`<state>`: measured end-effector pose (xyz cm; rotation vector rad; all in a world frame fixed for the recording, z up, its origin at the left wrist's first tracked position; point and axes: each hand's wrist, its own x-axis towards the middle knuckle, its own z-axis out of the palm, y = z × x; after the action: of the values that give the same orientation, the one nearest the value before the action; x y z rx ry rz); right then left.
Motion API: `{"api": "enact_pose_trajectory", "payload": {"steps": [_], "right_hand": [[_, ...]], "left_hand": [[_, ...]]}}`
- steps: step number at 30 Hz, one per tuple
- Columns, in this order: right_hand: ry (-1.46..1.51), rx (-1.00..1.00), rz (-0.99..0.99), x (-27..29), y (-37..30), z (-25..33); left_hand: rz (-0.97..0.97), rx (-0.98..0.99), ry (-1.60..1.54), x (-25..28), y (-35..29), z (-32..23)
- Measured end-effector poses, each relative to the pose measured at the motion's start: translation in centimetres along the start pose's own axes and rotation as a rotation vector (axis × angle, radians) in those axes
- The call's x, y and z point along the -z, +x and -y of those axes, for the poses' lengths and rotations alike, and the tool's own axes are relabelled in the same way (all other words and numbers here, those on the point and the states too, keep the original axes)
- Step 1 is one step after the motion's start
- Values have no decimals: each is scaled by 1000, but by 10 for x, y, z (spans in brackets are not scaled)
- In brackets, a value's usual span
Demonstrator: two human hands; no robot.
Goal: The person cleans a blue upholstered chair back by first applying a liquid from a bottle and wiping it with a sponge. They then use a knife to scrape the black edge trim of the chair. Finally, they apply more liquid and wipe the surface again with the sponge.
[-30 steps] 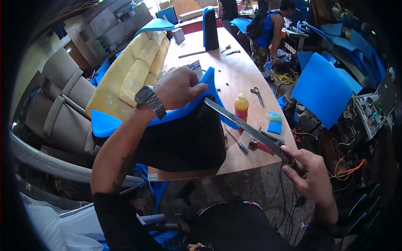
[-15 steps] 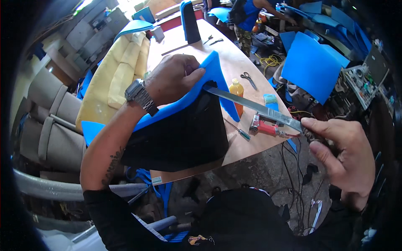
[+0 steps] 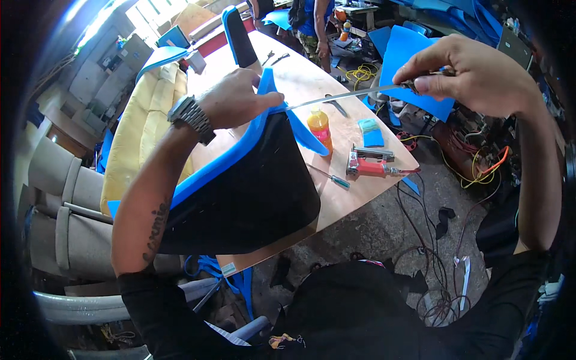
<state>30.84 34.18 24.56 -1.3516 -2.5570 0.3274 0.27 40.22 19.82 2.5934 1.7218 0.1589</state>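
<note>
A black upholstery-like panel [image 3: 240, 198] stands tilted at the near side of the wooden table [image 3: 354, 141]. Blue foam [image 3: 210, 166] lines its upper edge and rises to a peak at the corner. My left hand [image 3: 234, 99], with a steel watch at the wrist, pinches the foam just below that peak. High on the right, my right hand [image 3: 480, 75] is closed around the handle of a long, narrow knife [image 3: 348, 95]. The blade reaches leftward, its tip end at the foam beside my left thumb. Whether the tip is in the foam is hard to see.
On the table lie a red staple gun [image 3: 369, 164], a screwdriver [image 3: 336, 179], a bottle of orange liquid [image 3: 320, 129], a blue-green pad [image 3: 371, 132] and scissors [image 3: 336, 105]. Yellow foam cushions [image 3: 135, 132] stand left. Cables [image 3: 429, 252] trail on the floor. A person [image 3: 315, 27] stands behind.
My right hand has risen and moved slightly right, bringing the knife nearly level with its thin edge showing. My left hand still pinches the foam. The person behind has changed posture.
</note>
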Motion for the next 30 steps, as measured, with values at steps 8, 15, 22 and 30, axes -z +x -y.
{"api": "enact_pose_trajectory", "payload": {"steps": [8,15,22,30], "right_hand": [[98,77,121,5,27,-62],[156,186,201,-7,69,-90],[237,518,51,-61,88,-69],[155,464,-111,-53,-4,-48]], "left_hand": [[22,3,-207,0,3,7],[-95,113,-301,-7,-7,-5],[-149,205,-158,-8,-2,-31],[-160,213,-71,-12,-9,-31]]}}
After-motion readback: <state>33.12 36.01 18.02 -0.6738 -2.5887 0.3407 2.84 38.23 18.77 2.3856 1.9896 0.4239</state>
